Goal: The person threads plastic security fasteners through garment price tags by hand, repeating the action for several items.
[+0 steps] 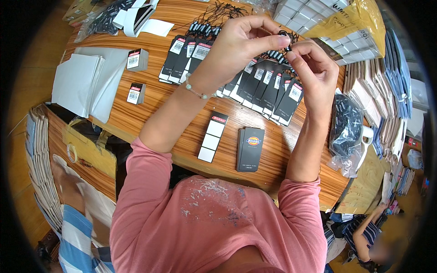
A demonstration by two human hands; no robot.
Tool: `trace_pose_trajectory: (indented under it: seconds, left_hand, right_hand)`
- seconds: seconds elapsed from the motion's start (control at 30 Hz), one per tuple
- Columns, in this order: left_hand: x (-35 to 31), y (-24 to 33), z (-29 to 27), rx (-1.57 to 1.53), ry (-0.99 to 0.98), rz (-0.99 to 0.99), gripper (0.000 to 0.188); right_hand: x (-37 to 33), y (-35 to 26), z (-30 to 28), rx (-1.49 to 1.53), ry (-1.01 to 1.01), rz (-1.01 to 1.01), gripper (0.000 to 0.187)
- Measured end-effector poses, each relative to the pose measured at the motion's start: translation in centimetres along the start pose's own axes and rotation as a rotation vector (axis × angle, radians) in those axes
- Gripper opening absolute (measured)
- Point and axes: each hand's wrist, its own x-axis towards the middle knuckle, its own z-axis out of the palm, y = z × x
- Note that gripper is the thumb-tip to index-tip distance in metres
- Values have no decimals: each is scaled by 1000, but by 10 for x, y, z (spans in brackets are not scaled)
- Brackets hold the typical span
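Observation:
Above the far part of the table, my left hand (255, 42) and my right hand (317, 68) are raised close together. Each pinches a small black string fastener (288, 47) between thumb and fingertips; the fingers partly hide it. Below them, black hang tags with white barcode stickers (264, 86) lie fanned in an overlapping row. More such tags (175, 59) are bunched beside my left forearm, their black strings (223, 11) spread toward the back. Nearer me lie a dark tag strip with white panels (212, 139) and a small stack of dark grey tags (250, 157).
Two small label stacks (136, 59) and white paper sheets (75, 84) are on the left. A plastic bag of black strings (344, 123) sits at the right edge. Behind are white boxes with yellow tape (355, 27) and folded garments (368, 88). Another person (364, 236) is at lower right.

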Motion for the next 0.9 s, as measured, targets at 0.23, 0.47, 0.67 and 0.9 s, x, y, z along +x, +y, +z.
trace_pose_trajectory:
  seconds: [0.23, 0.47, 0.67, 0.9]
  left_hand:
    - [-3, -6, 3, -304, -4, -130, 8]
    - [-5, -9, 8, -389, 75, -133, 4]
    - [-5, -18, 8, -506, 94, -94, 4]
    - [-2, -22, 11, -566, 178, -87, 3]
  right_hand:
    - [-1, -2, 6, 79, 39, -3, 4]
    - [0, 3, 10, 112, 63, -7, 3]
    - [0, 10, 15, 206, 79, 46, 2]
    - [0, 12, 18, 202, 90, 67, 2]
